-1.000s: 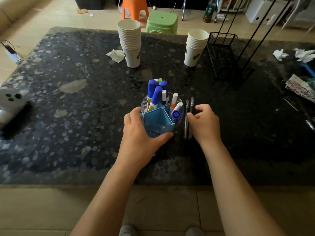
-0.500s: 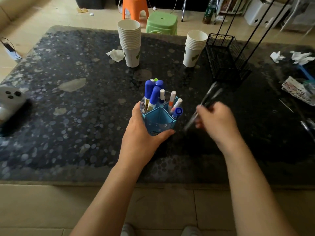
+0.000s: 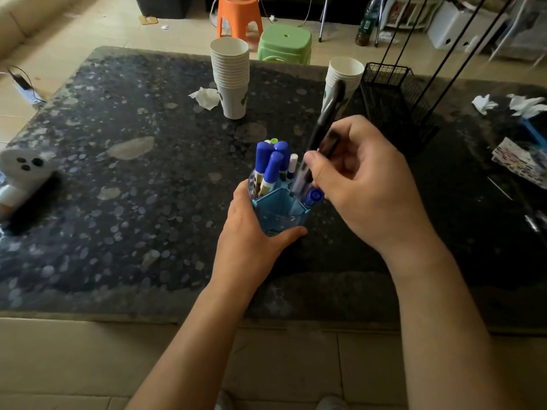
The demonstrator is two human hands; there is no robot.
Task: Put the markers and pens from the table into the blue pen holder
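Toy (image 3: 22, 170), white with dark dots, lies far to the left of the pen holder (image 3: 279, 210), near the left edge of the dark speckled table (image 3: 118, 202) we are working at. Moving right toward the pen holder, we pass a crumpled tissue (image 3: 205, 97) and a tall stack of paper cups (image 3: 231, 76), both well behind the holder. Our left hand (image 3: 251, 241) is wrapped around the near left side of the blue pen holder, thumb across its front wall, gripping it as it stands on the table. Blue-capped markers (image 3: 270, 170) stand upright in the holder's back left compartments, with a green tip and a white-capped one behind them, and one blue cap (image 3: 314, 197) pokes out at the holder's right side. Just right of the holder, our right hand (image 3: 364, 184) pinches black pens (image 3: 325, 125) between thumb and fingers; they tilt up and away, their lower ends blurred over the holder's right rim, and we cannot tell whether they are inside yet. Behind the holder to the right sit a second stack of cups (image 3: 346, 72) and a black wire basket (image 3: 390, 93). Far right of the holder lie more tissues (image 3: 524, 105).
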